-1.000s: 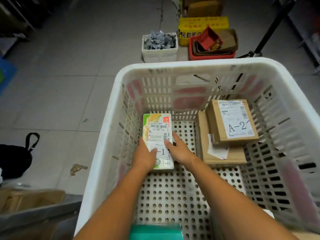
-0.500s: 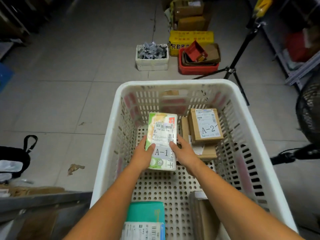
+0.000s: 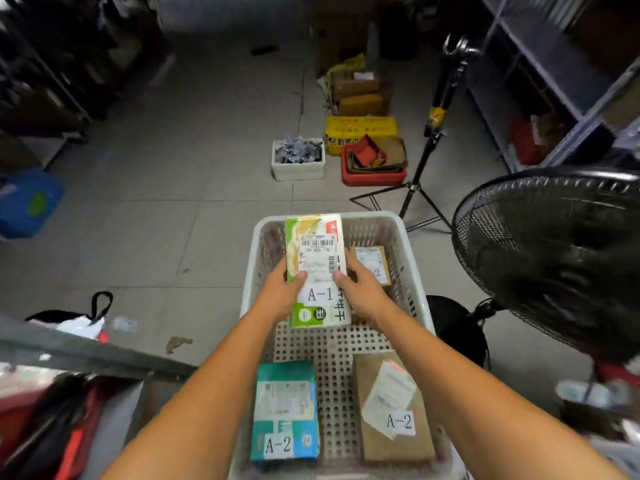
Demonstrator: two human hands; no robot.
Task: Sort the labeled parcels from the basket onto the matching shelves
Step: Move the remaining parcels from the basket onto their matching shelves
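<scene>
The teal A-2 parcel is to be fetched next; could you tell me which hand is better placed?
Left hand, probably: the teal A-2 parcel lies near-left in the basket, beside that forearm; the right hand would have to cross over. Both grip the A-1 parcel now.

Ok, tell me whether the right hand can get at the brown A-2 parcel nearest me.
Probably not right now: the right hand grips the A-1 parcel together with the left hand. The brown A-2 parcel itself lies uncovered in the basket.
</scene>
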